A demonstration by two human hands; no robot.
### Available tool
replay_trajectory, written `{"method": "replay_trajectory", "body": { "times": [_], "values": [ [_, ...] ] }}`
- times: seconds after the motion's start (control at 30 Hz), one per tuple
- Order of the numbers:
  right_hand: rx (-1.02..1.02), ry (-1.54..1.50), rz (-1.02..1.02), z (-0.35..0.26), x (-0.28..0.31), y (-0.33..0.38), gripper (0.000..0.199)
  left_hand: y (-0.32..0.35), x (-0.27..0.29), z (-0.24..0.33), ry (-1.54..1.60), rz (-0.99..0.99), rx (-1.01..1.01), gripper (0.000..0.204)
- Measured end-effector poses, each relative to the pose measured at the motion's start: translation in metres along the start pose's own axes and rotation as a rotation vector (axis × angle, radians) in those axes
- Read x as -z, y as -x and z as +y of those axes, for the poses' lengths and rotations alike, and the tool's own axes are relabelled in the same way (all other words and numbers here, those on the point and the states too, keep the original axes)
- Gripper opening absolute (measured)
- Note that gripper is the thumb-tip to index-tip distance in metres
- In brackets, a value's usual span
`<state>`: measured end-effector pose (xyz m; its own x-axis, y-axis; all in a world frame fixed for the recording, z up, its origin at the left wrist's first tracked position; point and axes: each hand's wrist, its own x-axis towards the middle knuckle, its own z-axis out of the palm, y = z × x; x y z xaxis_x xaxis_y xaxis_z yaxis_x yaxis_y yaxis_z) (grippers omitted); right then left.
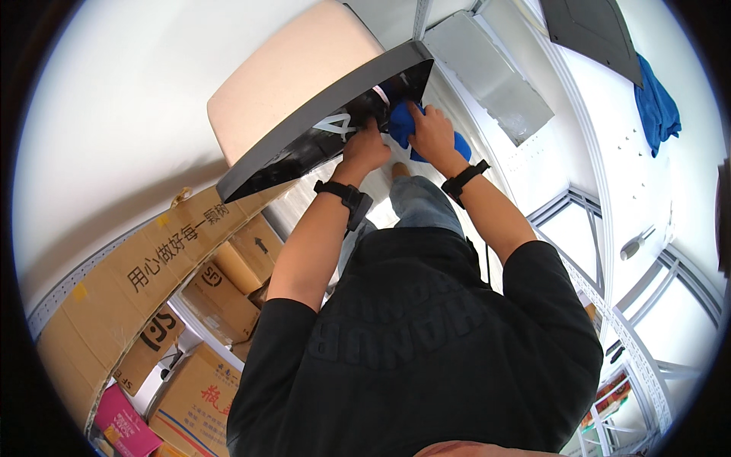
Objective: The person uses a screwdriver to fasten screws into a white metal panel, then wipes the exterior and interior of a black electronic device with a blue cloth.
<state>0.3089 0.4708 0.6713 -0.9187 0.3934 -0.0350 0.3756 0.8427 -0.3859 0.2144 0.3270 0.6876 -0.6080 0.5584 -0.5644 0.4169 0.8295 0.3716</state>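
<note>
A large beige casing with a dark grey rim and a glossy black front stands tilted before me. My left hand is at the lower edge of this black front, its index finger stretched out against it; the other fingers are partly hidden. Near that finger a white angular shape shows on the black surface. Bunched in my right hand is a blue cloth, held against the right part of the front. Part of the cloth hangs below the hand. Both wrists wear black bands.
Cardboard boxes fill a shelf at the lower left, behind a long cardboard flap. A pale grey panel lies at the upper right. Farther right, a second blue cloth hangs under a dark panel. Metal shelf frames stand at the right.
</note>
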Motion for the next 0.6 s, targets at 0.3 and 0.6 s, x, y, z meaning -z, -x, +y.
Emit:
{"method": "replay_trajectory", "body": {
  "times": [0.3, 0.6],
  "values": [
    [-0.004, -0.033, -0.026, 0.006, 0.000, 0.003, 0.069, -0.002, 0.009, 0.005, -0.049, -0.039, 0.024, 0.063],
    [0.017, -0.034, 0.014, 0.008, -0.011, 0.008, 0.075, -0.011, 0.004, 0.000, -0.071, -0.010, 0.009, 0.056]
  ]
}}
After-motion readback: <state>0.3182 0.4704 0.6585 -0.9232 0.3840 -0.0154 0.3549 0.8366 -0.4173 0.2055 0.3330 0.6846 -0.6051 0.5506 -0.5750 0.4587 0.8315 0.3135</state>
